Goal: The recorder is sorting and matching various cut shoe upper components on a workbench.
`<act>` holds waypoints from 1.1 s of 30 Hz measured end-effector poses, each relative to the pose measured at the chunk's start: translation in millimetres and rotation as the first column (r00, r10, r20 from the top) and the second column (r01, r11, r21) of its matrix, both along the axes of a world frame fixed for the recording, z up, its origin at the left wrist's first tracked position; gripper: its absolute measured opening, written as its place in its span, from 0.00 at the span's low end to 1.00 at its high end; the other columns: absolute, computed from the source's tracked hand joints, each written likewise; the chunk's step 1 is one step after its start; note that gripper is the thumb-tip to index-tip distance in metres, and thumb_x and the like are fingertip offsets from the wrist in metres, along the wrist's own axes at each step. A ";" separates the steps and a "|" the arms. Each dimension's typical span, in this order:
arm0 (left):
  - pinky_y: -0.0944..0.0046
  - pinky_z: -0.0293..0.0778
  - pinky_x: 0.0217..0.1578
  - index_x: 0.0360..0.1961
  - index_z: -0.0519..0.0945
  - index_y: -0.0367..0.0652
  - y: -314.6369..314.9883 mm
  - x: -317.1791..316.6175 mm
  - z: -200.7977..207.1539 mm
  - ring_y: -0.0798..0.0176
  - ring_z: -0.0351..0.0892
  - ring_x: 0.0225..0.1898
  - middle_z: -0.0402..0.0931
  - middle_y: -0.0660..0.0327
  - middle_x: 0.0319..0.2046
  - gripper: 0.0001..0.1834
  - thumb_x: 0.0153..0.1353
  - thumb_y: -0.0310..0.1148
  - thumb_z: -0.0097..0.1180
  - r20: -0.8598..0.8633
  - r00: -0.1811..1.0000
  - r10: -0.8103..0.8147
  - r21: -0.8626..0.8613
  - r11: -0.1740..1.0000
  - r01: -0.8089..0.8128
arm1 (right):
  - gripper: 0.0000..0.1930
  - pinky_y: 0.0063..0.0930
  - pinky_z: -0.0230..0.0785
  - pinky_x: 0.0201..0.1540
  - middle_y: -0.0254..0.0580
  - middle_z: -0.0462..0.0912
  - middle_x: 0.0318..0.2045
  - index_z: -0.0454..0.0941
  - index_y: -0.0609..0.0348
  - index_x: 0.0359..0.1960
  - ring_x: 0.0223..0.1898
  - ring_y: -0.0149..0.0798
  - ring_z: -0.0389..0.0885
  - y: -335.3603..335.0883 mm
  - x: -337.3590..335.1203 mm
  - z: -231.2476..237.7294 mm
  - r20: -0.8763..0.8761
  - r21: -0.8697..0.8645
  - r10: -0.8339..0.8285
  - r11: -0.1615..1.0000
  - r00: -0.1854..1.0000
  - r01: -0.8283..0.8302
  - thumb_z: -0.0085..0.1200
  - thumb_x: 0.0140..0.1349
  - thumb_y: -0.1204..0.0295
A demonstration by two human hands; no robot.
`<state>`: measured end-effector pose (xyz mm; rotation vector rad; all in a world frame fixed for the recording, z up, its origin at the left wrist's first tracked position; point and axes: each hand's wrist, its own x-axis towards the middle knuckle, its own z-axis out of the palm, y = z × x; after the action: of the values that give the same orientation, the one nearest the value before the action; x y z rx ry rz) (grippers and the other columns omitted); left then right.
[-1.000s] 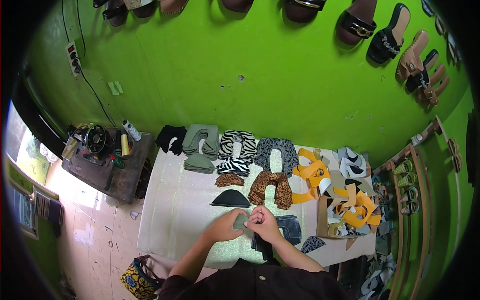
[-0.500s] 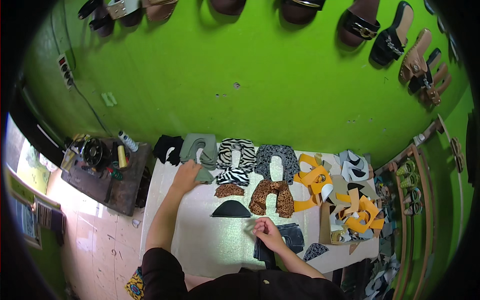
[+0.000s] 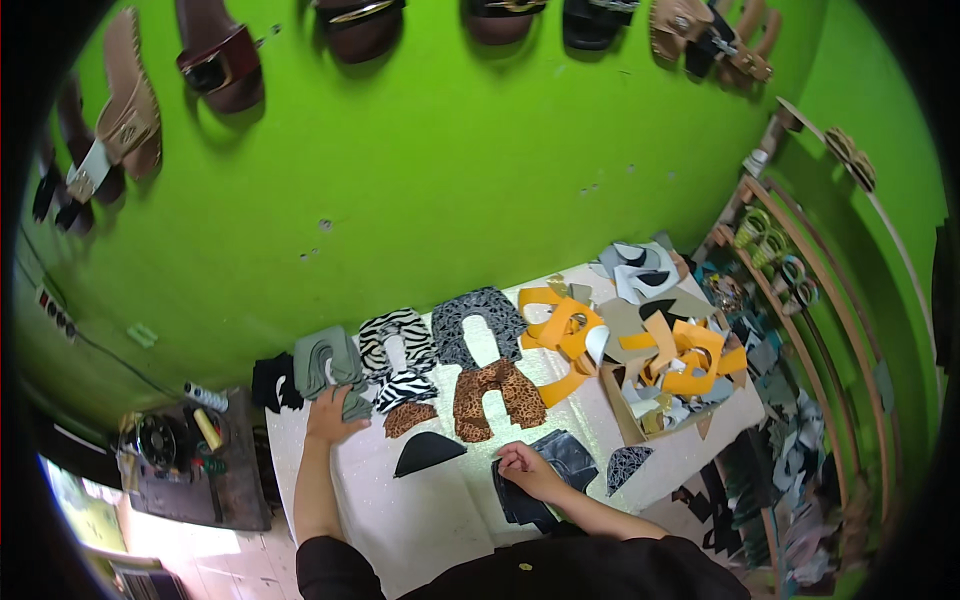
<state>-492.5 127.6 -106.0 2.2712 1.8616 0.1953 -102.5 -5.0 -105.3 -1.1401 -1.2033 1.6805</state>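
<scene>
Okay, left of the flat black half-moon (image 3: 429,455), grey-green fabric half-moons (image 3: 357,404) have seemingly been stacked under the left hand (image 3: 335,413), while right of that landmark, shiny black sheets (image 3: 569,457) seem left unsorted beneath the right hand (image 3: 528,471), neither grip being readable.

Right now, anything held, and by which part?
Unclear: left grip rests on the small grey-green pieces, hiding any pinch; right grip curls over black pieces, nothing clearly held.

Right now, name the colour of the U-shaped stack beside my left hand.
The U-shaped stack is grey-green, head view.
</scene>
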 end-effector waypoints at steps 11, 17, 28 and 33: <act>0.49 0.55 0.58 0.58 0.67 0.50 -0.3 7.4 1.8 0.43 0.60 0.57 0.61 0.43 0.56 0.24 0.61 0.45 0.44 -0.041 0.999 0.025 -0.039 0.999 -0.026 | 0.13 0.15 0.63 0.33 0.30 0.72 0.29 0.68 0.60 0.45 0.29 0.21 0.69 -18.3 8.5 1.9 -0.032 0.044 -0.031 0.999 0.999 0.032 0.51 0.58 0.75; 0.50 0.56 0.57 0.55 0.68 0.47 -9.8 -6.8 -27.2 0.45 0.61 0.57 0.63 0.44 0.55 0.22 0.60 0.43 0.45 0.062 0.989 0.132 0.012 0.991 -0.133 | 0.14 0.12 0.63 0.35 0.31 0.73 0.31 0.68 0.62 0.45 0.31 0.19 0.70 -28.6 16.5 5.5 -0.005 0.018 -0.015 1.000 1.000 0.015 0.49 0.57 0.81; 0.50 0.56 0.55 0.52 0.72 0.46 -12.3 6.7 20.3 0.48 0.64 0.53 0.68 0.49 0.50 0.21 0.59 0.42 0.47 0.108 0.992 0.066 0.262 0.961 -0.092 | 0.12 0.14 0.65 0.36 0.31 0.75 0.30 0.72 0.60 0.42 0.32 0.22 0.71 16.8 58.3 36.4 0.209 0.124 -0.060 0.992 0.976 0.035 0.51 0.56 0.78; 0.58 0.61 0.49 0.45 0.72 0.34 -28.1 18.1 57.5 0.53 0.68 0.45 0.71 0.52 0.41 0.17 0.61 0.35 0.45 0.547 0.830 0.107 0.573 0.675 -0.465 | 0.10 0.22 0.67 0.34 0.36 0.77 0.29 0.74 0.59 0.38 0.29 0.29 0.73 122.5 104.3 83.4 0.364 0.501 -0.368 0.852 0.855 0.154 0.50 0.54 0.75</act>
<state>-474.4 99.4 -48.4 1.9415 2.0560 1.6029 1.8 117.5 -21.8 -1.3527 -1.5358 0.8661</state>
